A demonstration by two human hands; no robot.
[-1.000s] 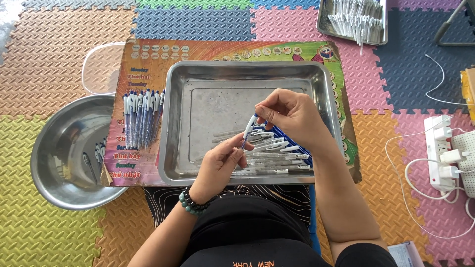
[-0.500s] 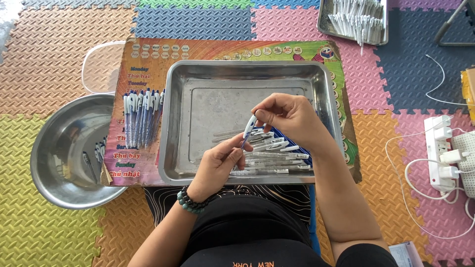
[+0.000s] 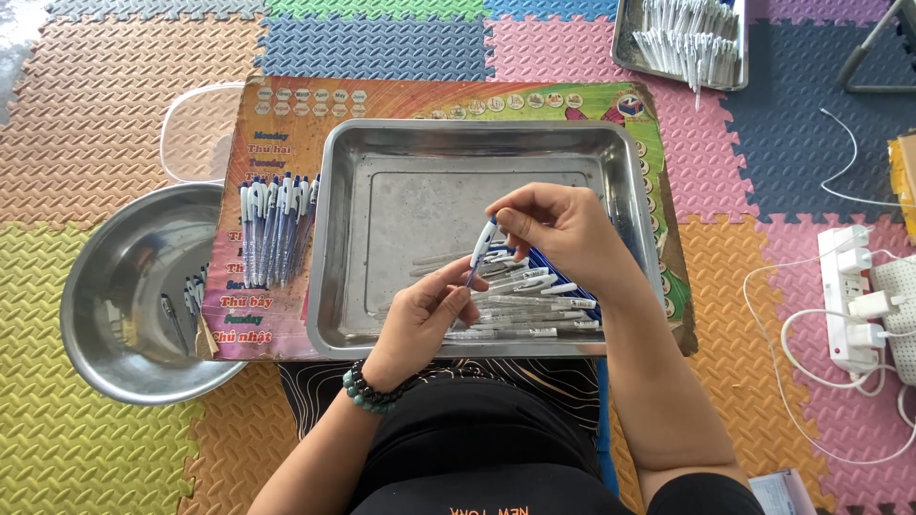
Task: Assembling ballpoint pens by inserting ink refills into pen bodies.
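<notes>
Right hand: the right hand is curled, thumb and fingertips pinched on the upper end of a white and blue pen, over the middle of the steel tray.
Left hand: the left hand is half closed, its fingers gripping the lower, thin end of the same pen; a dark beaded bracelet circles the wrist.
Pen: slim plastic, white barrel with a blue clip end, held tilted between both hands just above the tray's near half.
Tray: rectangular, shallow, brushed metal with rounded corners and a raised rim, lying on a colourful printed board.
Loose pen parts: a heap of white barrels and blue pieces lies in the near right corner of the tray, under the right wrist.
Finished pens: a neat row of white and blue pens lies on the board, just beside the tray's left edge.
Bowl: a round, shiny steel bowl sits on the floor at the board's left edge, with a few small parts inside.
Floor: interlocking foam mats in yellow, orange, pink and blue, with an embossed pattern.
Far tray: a second metal tray of white pens lies at the far right.
Power strip: a white strip with plugs and cables lies on the right.
</notes>
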